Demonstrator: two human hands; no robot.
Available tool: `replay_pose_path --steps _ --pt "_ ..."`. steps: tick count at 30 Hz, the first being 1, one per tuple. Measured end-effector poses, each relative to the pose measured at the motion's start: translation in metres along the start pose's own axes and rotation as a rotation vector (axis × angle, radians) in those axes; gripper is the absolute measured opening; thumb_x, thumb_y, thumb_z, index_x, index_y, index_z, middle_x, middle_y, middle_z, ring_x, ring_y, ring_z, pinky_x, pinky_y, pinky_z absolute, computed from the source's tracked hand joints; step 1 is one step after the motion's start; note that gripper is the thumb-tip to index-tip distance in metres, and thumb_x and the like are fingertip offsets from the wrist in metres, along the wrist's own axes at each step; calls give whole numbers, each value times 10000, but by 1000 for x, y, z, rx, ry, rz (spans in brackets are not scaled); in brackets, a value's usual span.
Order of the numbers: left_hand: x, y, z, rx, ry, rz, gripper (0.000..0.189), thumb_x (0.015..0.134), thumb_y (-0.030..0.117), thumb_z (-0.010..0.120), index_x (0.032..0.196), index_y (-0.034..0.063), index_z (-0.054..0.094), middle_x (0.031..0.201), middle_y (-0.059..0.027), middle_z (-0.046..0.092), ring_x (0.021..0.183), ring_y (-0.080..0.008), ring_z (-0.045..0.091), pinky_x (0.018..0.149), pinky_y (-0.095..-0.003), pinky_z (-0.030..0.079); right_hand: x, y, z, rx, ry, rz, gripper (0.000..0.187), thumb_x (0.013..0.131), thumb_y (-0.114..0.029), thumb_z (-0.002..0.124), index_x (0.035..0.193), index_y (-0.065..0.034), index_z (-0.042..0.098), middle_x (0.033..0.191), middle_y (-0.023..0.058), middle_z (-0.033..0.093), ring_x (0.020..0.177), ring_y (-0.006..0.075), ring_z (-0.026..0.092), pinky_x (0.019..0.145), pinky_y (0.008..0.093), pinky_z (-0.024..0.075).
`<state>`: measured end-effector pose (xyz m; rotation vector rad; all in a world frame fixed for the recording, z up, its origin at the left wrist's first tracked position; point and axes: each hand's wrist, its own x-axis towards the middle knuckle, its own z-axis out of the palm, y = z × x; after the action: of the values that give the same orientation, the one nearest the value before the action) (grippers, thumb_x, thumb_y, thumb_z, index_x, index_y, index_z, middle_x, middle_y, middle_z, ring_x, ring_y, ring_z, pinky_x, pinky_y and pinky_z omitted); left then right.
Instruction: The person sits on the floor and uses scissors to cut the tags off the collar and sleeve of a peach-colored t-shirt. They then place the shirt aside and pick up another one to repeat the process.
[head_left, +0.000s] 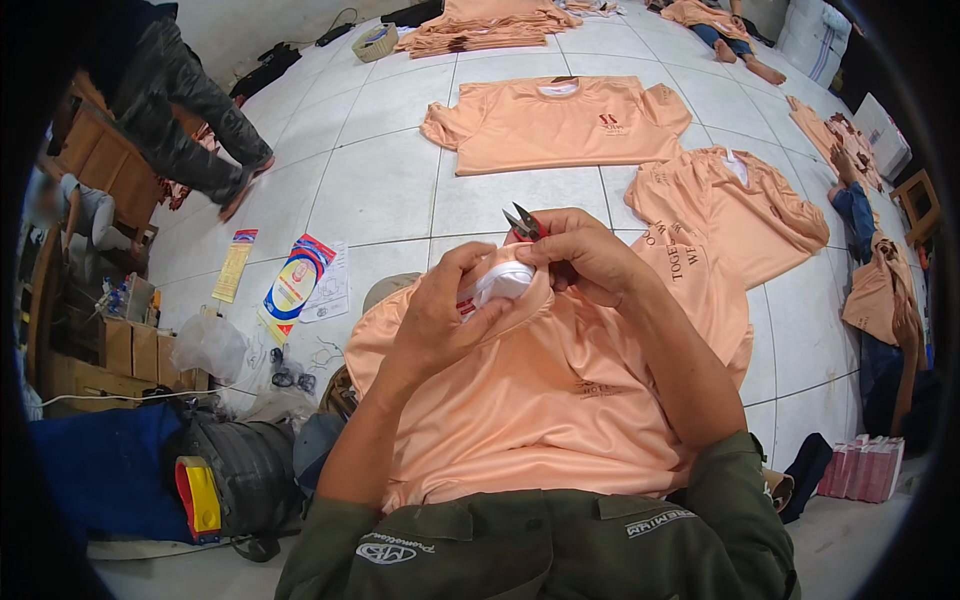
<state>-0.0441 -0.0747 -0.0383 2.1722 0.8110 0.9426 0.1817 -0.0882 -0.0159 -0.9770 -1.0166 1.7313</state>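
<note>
A peach T-shirt (517, 412) lies spread over my lap, its collar lifted between both hands. My left hand (442, 307) grips the collar's left side, the thumb on the white inner neck. My right hand (585, 259) pinches the collar's right edge and also holds small thread snips (525, 225) with red on them, their dark blades apart and pointing up and away from me. Part of the snips is hidden by the fingers. Another peach T-shirt (562, 127) lies folded on the tiles ahead, and a further one (757, 217) lies to its right, near the cloth on my lap.
Stacked peach shirts (480, 34) and a woven basket (375, 43) are at the far wall. At left, a person (187, 105) stands, near printed packets (296, 277), a plastic bag (210, 345) and a black backpack (244, 465). Other people sit at right with peach garments.
</note>
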Motion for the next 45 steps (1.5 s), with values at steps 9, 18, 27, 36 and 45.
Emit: replay_pose_path --steps 9,18,27,36,45 --pt "2 5 -9 -1 85 -15 128 833 -29 637 950 -20 688 847 -64 671 736 -111 624 642 -253 487 7 15 7 -458 76 -397 113 873 -94 676 951 -11 676 779 9 604 643 72 528 575 224 420" --pt "-2 -1 2 -283 47 -275 131 875 -48 630 1003 -40 659 877 -45 695 696 -52 629 586 -184 479 3 27 25 -752 115 -679 95 816 -83 711 903 -45 700 809 40 614 701 153 575 634 288 456" --pt "-4 6 2 -209 132 -218 128 866 -58 632 990 -55 663 904 -62 699 795 -74 649 691 -205 524 9 31 22 -582 165 -487 140 837 -132 701 930 -29 682 764 42 632 682 124 558 636 281 465" --pt "-5 -4 5 -228 163 -193 108 828 1 686 931 -27 694 819 -82 700 714 -104 648 637 -242 511 7 25 28 -494 41 -581 137 862 -155 722 921 -36 687 820 14 623 715 129 565 631 290 459" --pt "-6 4 6 -184 176 -225 112 839 -16 684 950 -26 684 853 -65 691 733 -85 634 646 -228 508 9 36 29 -400 111 -470 61 873 -48 705 877 4 674 783 8 644 636 60 535 547 222 411"
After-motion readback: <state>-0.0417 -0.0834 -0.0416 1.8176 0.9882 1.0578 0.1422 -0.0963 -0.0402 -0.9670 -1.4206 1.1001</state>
